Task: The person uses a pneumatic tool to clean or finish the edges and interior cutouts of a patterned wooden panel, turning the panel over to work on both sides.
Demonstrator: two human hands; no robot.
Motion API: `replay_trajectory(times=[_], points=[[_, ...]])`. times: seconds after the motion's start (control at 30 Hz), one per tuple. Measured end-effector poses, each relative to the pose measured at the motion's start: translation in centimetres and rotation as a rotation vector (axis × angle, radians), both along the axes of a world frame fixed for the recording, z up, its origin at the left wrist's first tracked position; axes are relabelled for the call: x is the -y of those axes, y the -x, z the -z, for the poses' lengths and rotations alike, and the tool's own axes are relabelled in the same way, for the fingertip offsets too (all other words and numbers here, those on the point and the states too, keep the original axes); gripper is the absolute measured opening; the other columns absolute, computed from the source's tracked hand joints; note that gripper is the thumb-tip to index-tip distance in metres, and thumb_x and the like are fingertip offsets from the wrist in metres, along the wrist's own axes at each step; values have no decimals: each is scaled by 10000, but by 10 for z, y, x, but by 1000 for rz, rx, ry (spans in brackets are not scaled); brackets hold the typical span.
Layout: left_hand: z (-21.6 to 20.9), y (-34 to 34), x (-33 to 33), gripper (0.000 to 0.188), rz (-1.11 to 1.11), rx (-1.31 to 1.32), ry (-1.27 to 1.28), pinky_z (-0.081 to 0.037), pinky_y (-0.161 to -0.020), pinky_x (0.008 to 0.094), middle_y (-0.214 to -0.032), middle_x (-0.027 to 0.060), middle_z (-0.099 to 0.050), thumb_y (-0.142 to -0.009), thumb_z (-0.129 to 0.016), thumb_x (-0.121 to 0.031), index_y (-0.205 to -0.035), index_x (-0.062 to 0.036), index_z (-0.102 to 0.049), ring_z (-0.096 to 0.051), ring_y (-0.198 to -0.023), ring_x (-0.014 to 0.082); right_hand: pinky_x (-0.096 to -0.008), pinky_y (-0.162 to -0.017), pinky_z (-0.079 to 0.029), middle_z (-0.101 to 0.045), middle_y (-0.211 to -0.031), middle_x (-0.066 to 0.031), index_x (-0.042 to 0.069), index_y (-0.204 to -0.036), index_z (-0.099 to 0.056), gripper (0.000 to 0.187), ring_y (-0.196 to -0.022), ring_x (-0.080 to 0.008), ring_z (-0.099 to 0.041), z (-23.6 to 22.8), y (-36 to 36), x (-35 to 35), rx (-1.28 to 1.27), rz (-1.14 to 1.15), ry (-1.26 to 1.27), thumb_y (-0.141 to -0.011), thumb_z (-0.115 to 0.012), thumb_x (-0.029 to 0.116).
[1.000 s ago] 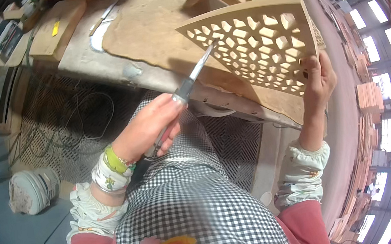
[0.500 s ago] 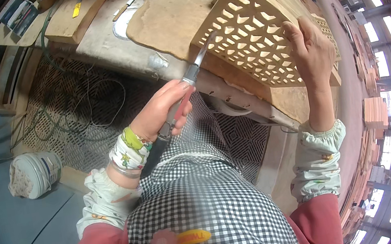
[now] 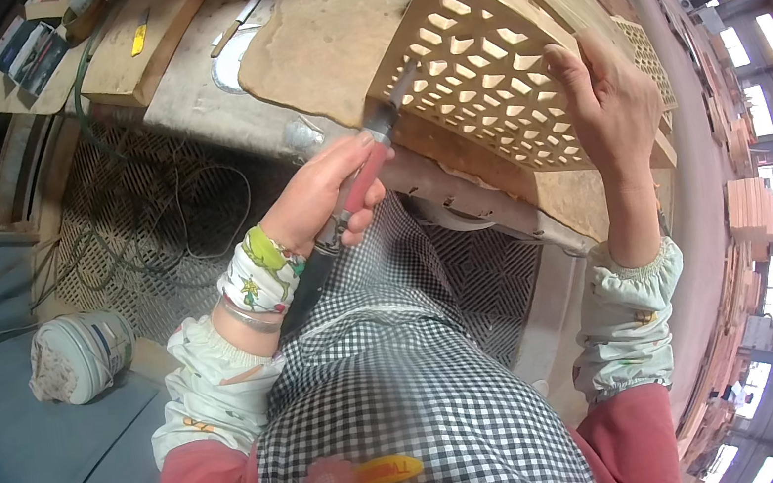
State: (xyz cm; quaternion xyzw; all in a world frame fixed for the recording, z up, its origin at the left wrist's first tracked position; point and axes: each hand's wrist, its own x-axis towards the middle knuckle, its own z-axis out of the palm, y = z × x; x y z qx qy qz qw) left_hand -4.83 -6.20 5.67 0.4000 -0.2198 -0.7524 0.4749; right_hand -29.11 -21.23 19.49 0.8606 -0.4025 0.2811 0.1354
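My left hand (image 3: 331, 190) is closed round the red and grey handle of a knife (image 3: 364, 181). Its narrow blade points up and away, with the tip at the left part of a wooden lattice panel (image 3: 500, 75); I cannot tell whether it touches the wood. The panel is pale, pierced by many angular holes, and stands tilted on the workbench. My right hand (image 3: 614, 107) grips the panel's right side, fingers curled over the edge with the thumb on top. Part of that edge is hidden behind the hand.
A brown sheet (image 3: 318, 47) covers part of the workbench (image 3: 191, 106). Farther left lie another knife (image 3: 241, 19), a white disc (image 3: 232, 63), and a thick wooden block (image 3: 140, 48) with a yellow cutter (image 3: 140, 32). A white bucket (image 3: 89, 354) stands at lower left, near loose cables (image 3: 122, 246).
The view has shifted slightly. The blade has turned and looks darker, its tip still at the panel's left part. Both hands keep their holds.
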Motion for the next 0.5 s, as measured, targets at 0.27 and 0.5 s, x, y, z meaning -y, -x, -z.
replay_trajectory(times=[0.27,0.5], points=[[22,-8,-6,509,115,-299,-22,-402,-428,244,-800,18,-557,-1145,-347,-449,-1420,-47,-494,-465,-511,85,-400,-508,-402,-553,-588,-80,89,-722,-558,494,-518,-284,-541,2,2,5,28,-7,-5,-970,-702,491],[60,5,-67,335,52,-199,-105,-441,-462,246,-826,15,-588,-1108,-522,-396,-1260,-98,-541,-543,-577,82,-328,-563,-445,-598,-619,-35,72,-853,-679,356,-556,-167,-542,-2,12,3,46,72,-109,-924,-788,404]])
